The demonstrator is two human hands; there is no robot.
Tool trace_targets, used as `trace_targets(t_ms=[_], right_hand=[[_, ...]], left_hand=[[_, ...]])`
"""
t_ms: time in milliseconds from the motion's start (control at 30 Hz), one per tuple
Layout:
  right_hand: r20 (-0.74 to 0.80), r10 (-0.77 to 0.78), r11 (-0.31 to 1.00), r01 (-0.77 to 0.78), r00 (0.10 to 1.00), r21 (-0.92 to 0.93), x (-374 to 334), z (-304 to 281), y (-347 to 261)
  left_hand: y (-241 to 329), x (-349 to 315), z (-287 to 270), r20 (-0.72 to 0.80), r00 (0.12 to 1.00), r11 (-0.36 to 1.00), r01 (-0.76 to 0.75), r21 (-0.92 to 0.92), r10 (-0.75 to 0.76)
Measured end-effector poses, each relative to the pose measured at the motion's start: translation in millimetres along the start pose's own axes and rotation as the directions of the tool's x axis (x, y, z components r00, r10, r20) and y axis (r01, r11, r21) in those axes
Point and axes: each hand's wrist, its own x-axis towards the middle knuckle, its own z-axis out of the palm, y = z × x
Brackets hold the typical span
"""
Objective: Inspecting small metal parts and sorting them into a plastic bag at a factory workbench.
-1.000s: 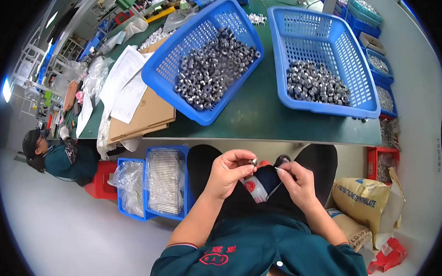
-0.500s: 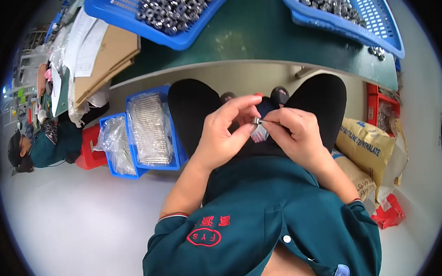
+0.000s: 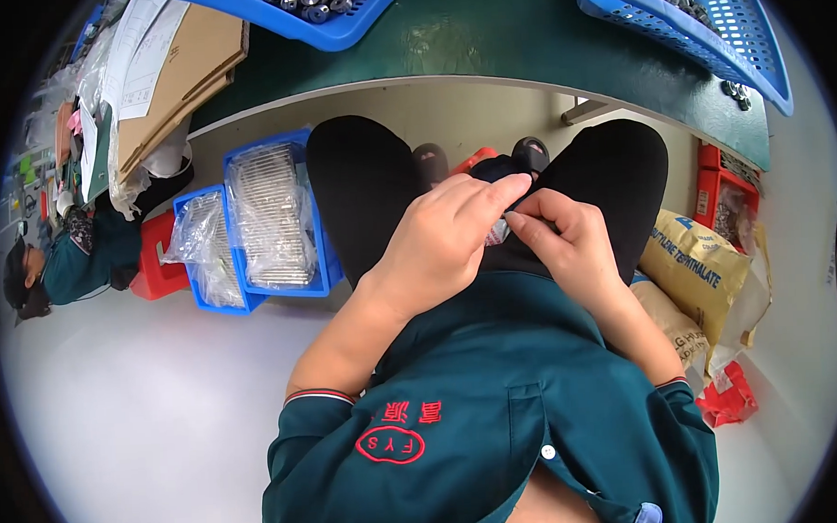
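My left hand (image 3: 441,238) is above my lap with its back turned up, the forefinger stretched toward the right hand. Its other fingers curl in below, and whatever they grip is hidden behind them. Right beside it, my right hand (image 3: 570,233) pinches thumb against forefinger; the item at those fingertips is too small and covered to name. A bit of pale, printed material (image 3: 497,231) shows below, between the hands. On the green table (image 3: 476,66) ahead, the left blue basket (image 3: 332,34) holds several shiny metal rings (image 3: 310,2).
Another blue basket (image 3: 632,33) with metal parts sits at the table's right. Blue bins (image 3: 322,265) with plastic-wrapped metal rods (image 3: 274,220) stand left of my legs. Yellow sacks (image 3: 700,261) and a red crate (image 3: 707,201) are at the right. Far left, a co-worker (image 3: 82,264) sits.
My left hand has rolled over, back upward, covering the small metal ring seen between the hands before. The thin pin in my right hand is no longer visible. The view has shifted slightly.
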Motion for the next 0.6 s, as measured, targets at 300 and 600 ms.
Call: trace_targets(t_ms=[300,600], right_hand=[[-0.032,-0.043,0.999,0.044,0.999,0.028,-1.4,10.5,15.7],[-0.093,-0.378,0.921,0.365,0.921,-0.136,4.8,10.3,16.0]], left_hand=[[-0.9,-4.0,1.5,-0.003,0.999,0.999,0.041,0.008,-0.041],[-9.0,-16.1,-7.2,0.074,0.943,0.855,0.327,-0.403,-0.326]])
